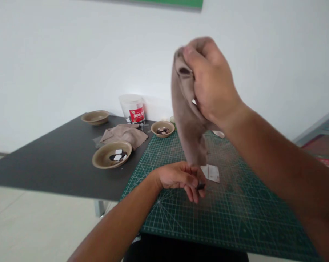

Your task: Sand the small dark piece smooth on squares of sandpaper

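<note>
My right hand (pixel 212 78) is raised in front of the wall, its fingers closed on the top of a taupe cloth (pixel 184 112). The cloth hangs in folds, and its lower end reaches down to my left hand. Low over the mat, my left hand (pixel 180 180) pinches a small dark piece (pixel 200 185) between thumb and fingers; the piece's exact kind is unclear. Just behind that hand lies a white paper-like piece (pixel 212 173) with a fold or line across it.
A green gridded cutting mat (pixel 235 218) covers the table's right part. On the dark table (pixel 57 160) are a bowl with black and white pieces (pixel 99 160), another bowl (pixel 95 118), a crumpled cloth (pixel 126 134) and a clear tub (pixel 130 103). A smaller bowl (pixel 163 134) holds pieces.
</note>
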Demonstrator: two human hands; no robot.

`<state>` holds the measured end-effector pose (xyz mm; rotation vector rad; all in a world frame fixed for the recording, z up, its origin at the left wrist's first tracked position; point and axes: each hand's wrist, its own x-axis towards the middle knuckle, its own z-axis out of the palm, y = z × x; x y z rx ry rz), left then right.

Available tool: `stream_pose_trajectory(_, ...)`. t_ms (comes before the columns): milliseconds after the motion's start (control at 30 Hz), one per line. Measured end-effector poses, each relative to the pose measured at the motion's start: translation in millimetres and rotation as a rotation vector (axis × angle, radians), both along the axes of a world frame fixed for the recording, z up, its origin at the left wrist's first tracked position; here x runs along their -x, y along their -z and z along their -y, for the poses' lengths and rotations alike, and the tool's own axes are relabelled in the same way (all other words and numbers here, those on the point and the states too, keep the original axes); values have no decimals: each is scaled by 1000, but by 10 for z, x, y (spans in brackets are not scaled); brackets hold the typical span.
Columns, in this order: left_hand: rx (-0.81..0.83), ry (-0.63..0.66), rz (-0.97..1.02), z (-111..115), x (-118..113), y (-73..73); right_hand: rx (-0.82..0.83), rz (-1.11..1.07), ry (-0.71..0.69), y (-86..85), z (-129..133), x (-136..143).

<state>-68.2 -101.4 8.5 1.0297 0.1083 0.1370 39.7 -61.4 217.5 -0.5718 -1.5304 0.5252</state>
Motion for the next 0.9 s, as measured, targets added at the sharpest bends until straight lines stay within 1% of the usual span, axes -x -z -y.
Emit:
stream_pose_trajectory(33,-9,-11,-12,-2,5,-4,-80,-64,0,-106,-115,147)
stream_pose_trajectory(67,-19,-27,-28,-3,10,-13,-127,-62,-15,-196,-220,287)
stream_pose_trajectory(100,-31,-49,-45,-1,14,-27,-140,-39,-31,-262,-314,417)
stream_pose_trajectory(133,-38,-78,-61,1,16,-42,-34,-60,-45,-299,-398,532)
stream_pose_trajectory(167,-39,-114,-73,3,16,-57,70,-68,-48,-297,-471,628)
stream_pose_trajectory(200,-36,-158,-82,3,14,-69,106,-23,-78,-253,-532,700)
stream_pose_trajectory(233,-27,-209,-85,-1,10,-78,127,60,-73,-165,-578,743)
stream_pose_trajectory(267,-14,-267,-85,-11,5,-81,127,180,-70,-36,-607,754)
stream_pose_trajectory(300,2,-333,-82,-27,-2,-79,128,294,-51,124,-614,731)
stream_pose_trajectory(367,43,-487,-68,-74,-21,-61,123,482,30,494,-547,591)
stream_pose_trajectory(433,85,-647,-45,-125,-46,-37,138,598,89,848,-376,356)
stream_pose_trajectory(500,104,-781,-9,-158,-67,-33,86,686,112,1127,-137,80)
stream_pose_trajectory(567,78,-878,28,-158,-62,-81,35,731,159,1333,124,-191)
stream_pose_trajectory(633,-9,-982,42,-138,1,-209,29,737,215,1504,371,-429)
stream_pose_trajectory(700,-147,-1175,10,-137,159,-414,70,768,215,1675,581,-623)
stream_pose_trajectory(767,-325,-1416,-38,-204,435,-658,149,820,190,1848,742,-774)
stream_pose_trajectory(833,-514,-1706,-110,-366,828,-878,202,855,165,2005,844,-885)
stream_pose_trajectory(900,-685,-1920,-236,-609,1297,-1027,241,868,153,2123,890,-958)
